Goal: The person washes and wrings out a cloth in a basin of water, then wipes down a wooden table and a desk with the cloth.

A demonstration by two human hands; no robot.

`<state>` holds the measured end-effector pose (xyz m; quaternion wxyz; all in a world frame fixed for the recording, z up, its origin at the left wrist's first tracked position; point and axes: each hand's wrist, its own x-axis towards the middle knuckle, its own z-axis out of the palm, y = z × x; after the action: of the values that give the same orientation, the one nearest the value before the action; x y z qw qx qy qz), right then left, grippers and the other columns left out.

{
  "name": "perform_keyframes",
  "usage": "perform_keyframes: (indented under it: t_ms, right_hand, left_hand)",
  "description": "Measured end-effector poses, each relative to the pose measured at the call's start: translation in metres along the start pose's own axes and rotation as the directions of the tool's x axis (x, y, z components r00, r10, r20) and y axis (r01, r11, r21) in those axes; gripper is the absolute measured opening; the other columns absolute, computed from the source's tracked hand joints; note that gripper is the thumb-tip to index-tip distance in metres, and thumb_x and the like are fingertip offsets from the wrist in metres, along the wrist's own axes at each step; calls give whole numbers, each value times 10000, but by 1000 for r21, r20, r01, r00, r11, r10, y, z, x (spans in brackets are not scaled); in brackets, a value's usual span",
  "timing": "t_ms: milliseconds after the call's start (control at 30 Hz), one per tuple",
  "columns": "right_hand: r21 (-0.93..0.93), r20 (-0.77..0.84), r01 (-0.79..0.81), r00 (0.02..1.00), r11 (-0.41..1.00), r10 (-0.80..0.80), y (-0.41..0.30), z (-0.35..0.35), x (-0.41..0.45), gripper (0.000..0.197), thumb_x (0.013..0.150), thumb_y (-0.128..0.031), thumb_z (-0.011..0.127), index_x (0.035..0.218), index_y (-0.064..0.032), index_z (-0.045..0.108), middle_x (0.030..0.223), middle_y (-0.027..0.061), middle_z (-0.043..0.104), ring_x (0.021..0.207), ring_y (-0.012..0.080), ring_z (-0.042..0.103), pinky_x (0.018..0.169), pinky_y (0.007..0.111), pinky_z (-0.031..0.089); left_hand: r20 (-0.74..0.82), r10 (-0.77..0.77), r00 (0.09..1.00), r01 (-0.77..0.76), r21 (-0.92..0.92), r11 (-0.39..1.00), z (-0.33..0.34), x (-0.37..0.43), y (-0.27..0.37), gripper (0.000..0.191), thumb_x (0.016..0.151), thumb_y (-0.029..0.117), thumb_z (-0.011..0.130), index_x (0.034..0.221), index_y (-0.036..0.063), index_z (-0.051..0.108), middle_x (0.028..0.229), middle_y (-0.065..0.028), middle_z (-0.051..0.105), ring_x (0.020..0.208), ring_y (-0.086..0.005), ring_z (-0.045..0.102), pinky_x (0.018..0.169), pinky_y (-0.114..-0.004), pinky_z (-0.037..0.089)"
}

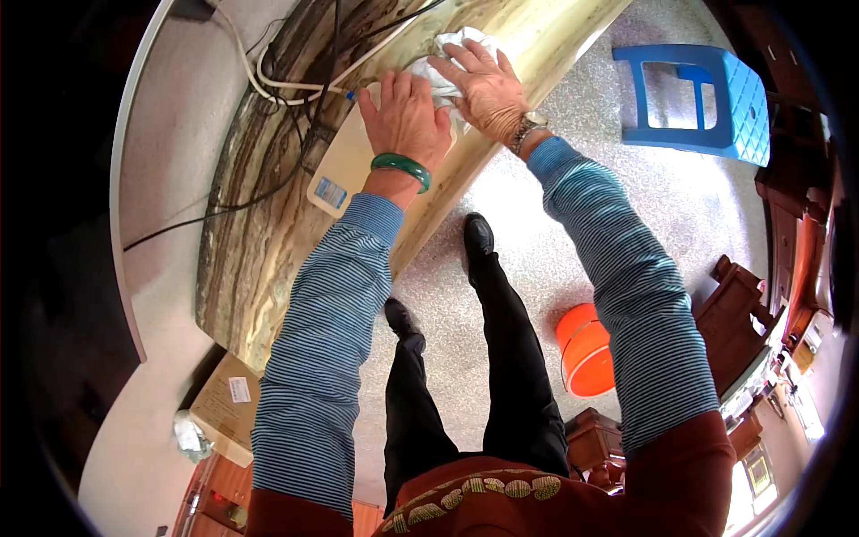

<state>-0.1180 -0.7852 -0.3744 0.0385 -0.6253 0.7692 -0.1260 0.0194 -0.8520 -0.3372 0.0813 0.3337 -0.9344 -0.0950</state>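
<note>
My left hand [402, 124], with a green bangle at its wrist, lies palm down over a flat cream-coloured plastic box [342, 158]. A small blue-and-white label shows at the box's near corner. My right hand [488, 90], wearing a metal-banded watch, presses a crumpled white cloth [439, 74] against the slab surface beside the box. Part of the cloth is hidden under that palm. Both hands are over a brown-and-cream veined stone top [251, 268]. Beside the left fingers, a cable with a blue end reaches the box's far edge.
Black cables [315, 127] and a white cable [249, 74] tangle across the stone top's wall side. A blue plastic stool [725, 101] stands at the right. An orange bucket [587, 352] is on the speckled floor. A cardboard box [225, 399] sits at lower left, dark wooden furniture [731, 322] at right.
</note>
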Motion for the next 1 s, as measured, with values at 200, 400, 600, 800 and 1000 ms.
perform_keyframes:
  t_ms: [200,400,600,800,1000]
  right_hand:
    - [-131,-72,-218,975,967,210,84,0,38,549,836,-327,549,1345,-213,378,1327,41,419,1261,250,360,1019,561,283]
    - [-180,-160,-442,895,879,417,72,11,66,567,830,-352,557,1346,-196,377,1324,65,402,1256,277,351,1012,572,282]
    - [-8,25,119,993,993,-119,25,8,74,583,768,-347,622,1304,-207,441,1325,57,426,1284,260,330,1033,556,228]
    - [-124,-164,-163,976,979,142,65,4,101,512,819,-280,571,1230,-8,432,1255,212,450,1170,358,445,963,431,391]
    - [-34,-98,-190,978,981,186,61,9,104,604,802,-280,619,1346,-210,366,1350,95,362,1289,309,287,1014,565,248]
  left_hand:
    - [155,123,980,-127,14,992,7,10,-9,226,729,245,613,809,34,621,932,-124,574,1039,-294,468,926,-445,315]
    - [3,162,987,-162,-5,987,10,13,-2,148,687,206,624,715,65,591,817,-97,553,893,-279,518,823,-430,358]
    - [185,23,982,-37,76,996,2,23,-8,143,712,210,617,800,99,598,846,-88,572,835,-278,558,826,-441,348]
    - [192,-34,981,27,36,999,7,53,-8,196,745,194,609,894,74,562,869,-114,569,851,-323,552,766,-474,399]
    - [191,-84,978,124,-210,970,19,72,-17,364,749,130,627,1056,11,472,1128,-188,460,1079,-361,451,890,-554,332]
